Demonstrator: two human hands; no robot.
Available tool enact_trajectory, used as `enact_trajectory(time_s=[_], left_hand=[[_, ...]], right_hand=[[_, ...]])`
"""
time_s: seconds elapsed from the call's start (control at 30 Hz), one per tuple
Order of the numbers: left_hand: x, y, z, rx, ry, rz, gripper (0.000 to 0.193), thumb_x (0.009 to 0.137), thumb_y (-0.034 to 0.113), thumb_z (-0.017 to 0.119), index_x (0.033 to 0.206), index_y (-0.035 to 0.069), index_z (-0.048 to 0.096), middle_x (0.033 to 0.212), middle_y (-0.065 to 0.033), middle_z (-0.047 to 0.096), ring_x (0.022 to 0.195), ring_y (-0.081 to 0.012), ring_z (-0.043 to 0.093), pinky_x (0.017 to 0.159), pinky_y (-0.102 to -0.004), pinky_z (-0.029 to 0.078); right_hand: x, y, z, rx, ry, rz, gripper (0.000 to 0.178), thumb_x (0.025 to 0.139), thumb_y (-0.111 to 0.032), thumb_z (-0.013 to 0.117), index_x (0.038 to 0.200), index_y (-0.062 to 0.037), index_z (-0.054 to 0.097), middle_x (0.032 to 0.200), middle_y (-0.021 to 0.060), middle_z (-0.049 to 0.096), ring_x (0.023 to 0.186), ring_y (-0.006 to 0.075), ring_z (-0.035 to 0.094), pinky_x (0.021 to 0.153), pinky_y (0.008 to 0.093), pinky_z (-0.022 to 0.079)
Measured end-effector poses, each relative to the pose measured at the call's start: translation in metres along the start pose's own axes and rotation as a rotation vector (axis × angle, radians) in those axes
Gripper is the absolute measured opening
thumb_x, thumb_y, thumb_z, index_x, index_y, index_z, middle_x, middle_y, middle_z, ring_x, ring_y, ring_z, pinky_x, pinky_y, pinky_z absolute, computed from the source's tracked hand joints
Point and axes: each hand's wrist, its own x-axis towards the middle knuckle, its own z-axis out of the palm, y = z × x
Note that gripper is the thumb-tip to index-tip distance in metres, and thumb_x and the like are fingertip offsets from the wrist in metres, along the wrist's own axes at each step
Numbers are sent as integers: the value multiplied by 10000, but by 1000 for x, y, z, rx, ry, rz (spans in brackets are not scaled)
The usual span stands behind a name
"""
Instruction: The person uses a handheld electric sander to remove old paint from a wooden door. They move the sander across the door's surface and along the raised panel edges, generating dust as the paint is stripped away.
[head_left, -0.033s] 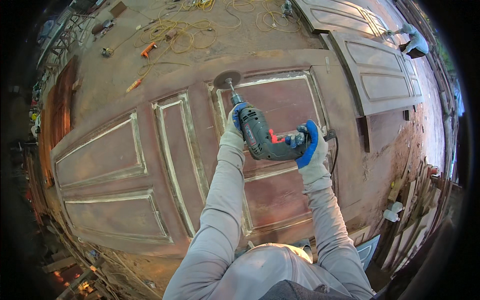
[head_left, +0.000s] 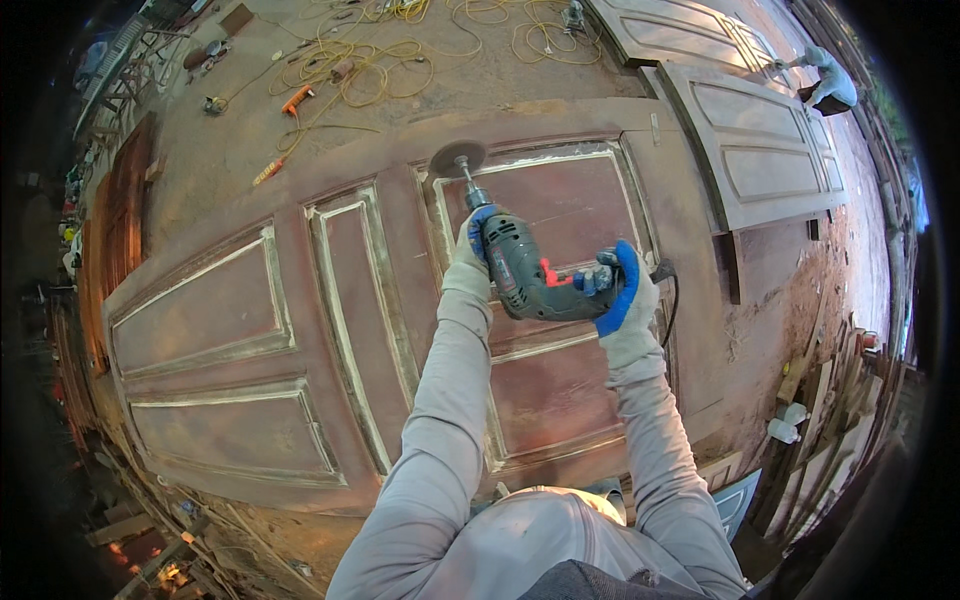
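Observation:
Both my gloved hands hold a grey-green electric drill [head_left: 530,275] over a large brown panelled door [head_left: 230,310] lying flat. My left hand [head_left: 470,245] wraps the front of the drill body just behind the chuck. My right hand [head_left: 622,300], in a blue and grey glove, grips the handle beside the red trigger. A round sanding disc [head_left: 458,158] on the drill's shaft rests at the top left corner of the door's upper panel [head_left: 570,205], whose moulding is worn pale. The drill's black cord [head_left: 668,300] trails off to the right.
Two more panelled doors [head_left: 760,150] lie at the upper right, where another person [head_left: 825,80] crouches. Yellow cables [head_left: 370,60] and an orange tool [head_left: 297,100] lie on the dusty floor beyond the door. White bottles [head_left: 785,420] and stacked planks [head_left: 830,400] stand at the right.

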Motion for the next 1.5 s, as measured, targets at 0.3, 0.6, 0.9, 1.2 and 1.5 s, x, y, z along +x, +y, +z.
enact_trajectory(time_s=[0.3, 0.6, 0.9, 1.2, 1.5], left_hand=[[32, -48, 44, -99, -106, -188, 143, 803, 191, 642, 842, 55, 623, 740, -83, 665, 626, -230, 645, 620, -355, 563], [20, -38, 31, -101, -75, -143, 168, 789, 226, 673, 854, 76, 635, 738, -70, 665, 620, -218, 642, 612, -354, 561], [-6, 1, 1, -19, 22, 5, 217, 803, 205, 651, 932, 31, 640, 810, -123, 685, 693, -257, 672, 674, -386, 579], [0, -3, -1, -15, 10, -33, 211, 790, 226, 660, 897, 45, 640, 790, -106, 680, 672, -253, 661, 656, -392, 575], [51, -80, 66, -86, -81, -134, 164, 791, 220, 671, 862, 80, 622, 730, -66, 654, 616, -212, 635, 612, -352, 556]], right_hand=[[2, -39, -22, 34, 108, -80, 273, 943, -229, 549, 818, 14, 559, 554, 68, 471, 494, 216, 495, 564, 386, 463], [-3, -34, -10, 1, 110, -59, 252, 939, -212, 559, 815, 7, 561, 552, 67, 479, 476, 214, 505, 557, 386, 483], [-10, -6, 17, -92, 59, 29, 272, 939, -253, 565, 779, -33, 554, 550, 46, 450, 495, 199, 480, 612, 398, 496], [-3, -5, 5, -28, 29, 17, 274, 943, -226, 557, 798, 6, 572, 565, 73, 502, 482, 196, 509, 558, 385, 506], [23, -79, -38, -67, 69, -94, 263, 928, -221, 575, 801, 9, 566, 557, 64, 496, 476, 200, 513, 566, 377, 515]])
